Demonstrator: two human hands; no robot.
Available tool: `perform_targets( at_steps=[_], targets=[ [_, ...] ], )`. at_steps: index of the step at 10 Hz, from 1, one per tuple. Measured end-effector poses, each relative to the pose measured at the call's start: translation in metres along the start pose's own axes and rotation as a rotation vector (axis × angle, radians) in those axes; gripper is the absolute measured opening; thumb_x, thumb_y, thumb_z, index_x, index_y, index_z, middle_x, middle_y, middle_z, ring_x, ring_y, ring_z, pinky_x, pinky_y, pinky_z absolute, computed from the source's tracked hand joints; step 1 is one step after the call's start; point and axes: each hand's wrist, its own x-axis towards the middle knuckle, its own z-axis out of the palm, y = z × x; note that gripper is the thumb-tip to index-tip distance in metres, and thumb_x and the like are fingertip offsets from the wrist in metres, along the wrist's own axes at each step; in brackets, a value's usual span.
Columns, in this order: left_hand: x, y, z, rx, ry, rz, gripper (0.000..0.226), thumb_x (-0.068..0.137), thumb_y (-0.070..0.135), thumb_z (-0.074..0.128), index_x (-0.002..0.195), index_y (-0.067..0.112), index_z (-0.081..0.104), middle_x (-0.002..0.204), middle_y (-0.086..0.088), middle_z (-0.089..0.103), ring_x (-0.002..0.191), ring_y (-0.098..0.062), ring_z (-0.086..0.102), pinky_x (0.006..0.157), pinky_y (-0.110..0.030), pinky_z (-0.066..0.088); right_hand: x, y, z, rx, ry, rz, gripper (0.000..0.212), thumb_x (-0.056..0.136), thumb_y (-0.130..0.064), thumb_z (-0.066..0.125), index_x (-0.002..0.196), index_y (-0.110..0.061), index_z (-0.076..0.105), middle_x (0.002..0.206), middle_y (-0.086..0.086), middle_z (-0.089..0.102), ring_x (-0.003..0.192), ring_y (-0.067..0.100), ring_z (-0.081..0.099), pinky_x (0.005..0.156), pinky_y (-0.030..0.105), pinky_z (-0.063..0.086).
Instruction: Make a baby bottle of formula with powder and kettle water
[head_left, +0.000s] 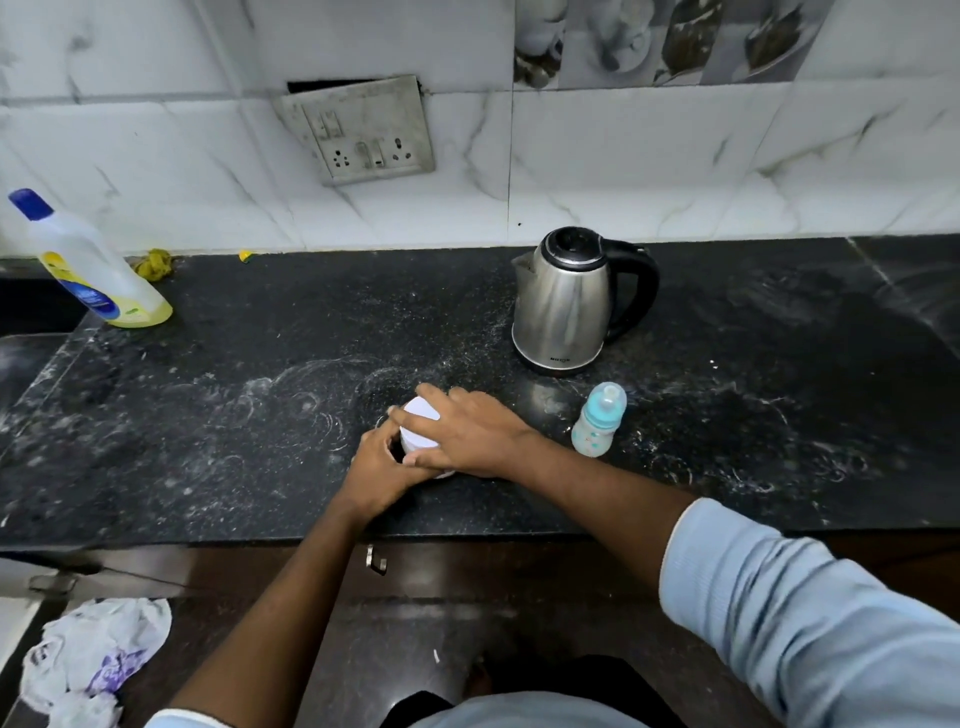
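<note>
Nearest the table's front edge stands a small round white plastic tub, presumably the powder. The left hand wraps its base to steady it while the right hand is clamped over the lid, likely to twist it. Right of the tub waits the capped teal baby bottle; beyond it, the steel kettle, handle turned rightward for an easy reach.

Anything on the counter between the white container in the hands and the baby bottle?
Nothing visible. Bare countertop lies between the white container and the baby bottle; the kettle stands farther back.
</note>
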Motion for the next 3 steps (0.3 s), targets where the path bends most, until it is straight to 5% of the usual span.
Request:
perform_targets(
  at_steps=[1,2,3],
  targets=[
    [-0.001,-0.003,-0.002,0.031,-0.05,0.003,0.087,0.061,0.047,0.096,0.14,0.034,0.062,0.128,0.007,0.075,0.119,-0.014,0.07,0.105,-0.053,0.056,-0.013,0.005,-0.001,0.005,0.018,0.039,0.077,0.096,-0.072,0.024,0.16,-0.031,0.031,0.162,0.022,0.037,0.115,0.042,0.058,0.091,0.05,0.049],
    [0.001,-0.005,-0.008,0.176,-0.119,-0.072,0.138,0.057,0.066,0.098,0.159,0.065,0.005,0.171,0.013,0.034,0.156,-0.02,0.035,0.126,-0.055,0.032,-0.031,0.015,-0.012,0.032,0.067,0.087,0.073,0.099,-0.066,0.027,0.157,-0.023,0.038,0.161,0.019,0.041,0.122,0.039,0.056,0.093,0.05,0.047],
    [0.003,0.004,-0.02,0.279,-0.101,-0.049,0.142,0.051,0.088,0.084,0.143,0.074,-0.024,0.174,0.015,-0.018,0.163,-0.019,-0.003,0.131,-0.059,0.011,-0.052,0.031,-0.031,0.063,0.177,0.122,0.063,0.102,-0.055,0.04,0.148,-0.014,0.051,0.152,0.017,0.054,0.126,0.036,0.058,0.099,0.05,0.048]
  ],
)
